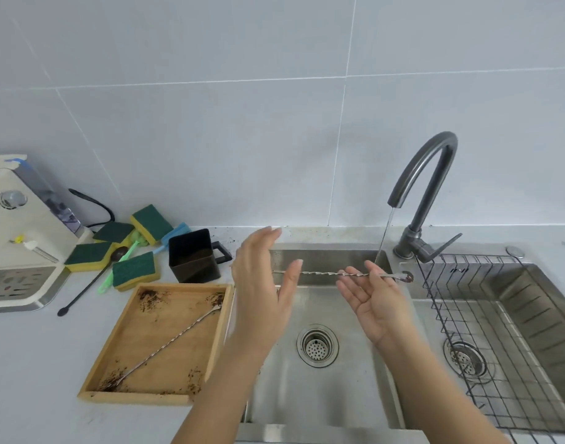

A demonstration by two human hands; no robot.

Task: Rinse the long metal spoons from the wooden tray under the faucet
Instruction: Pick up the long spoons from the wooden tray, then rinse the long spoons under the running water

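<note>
A long twisted metal spoon (322, 273) lies level above the sink (326, 395), its dirty bowl at the right. My right hand (375, 299) is palm up and grips it between thumb and fingers near the bowl end. My left hand (263, 283) is open with fingers spread, at the spoon's left end; touching or not, I cannot tell. A thin stream of water runs from the grey faucet (425, 174) and lands near my right fingers. A second long spoon (169, 341) lies diagonally in the wooden tray (210, 347), which is smeared with brown grounds.
A black square cup (193, 254) stands behind the tray. Several green-and-yellow sponges (135, 269) and a thin black stirrer (82, 293) lie on the counter. A white appliance (21, 229) is at the far left. A wire rack (486, 315) sits in the right basin.
</note>
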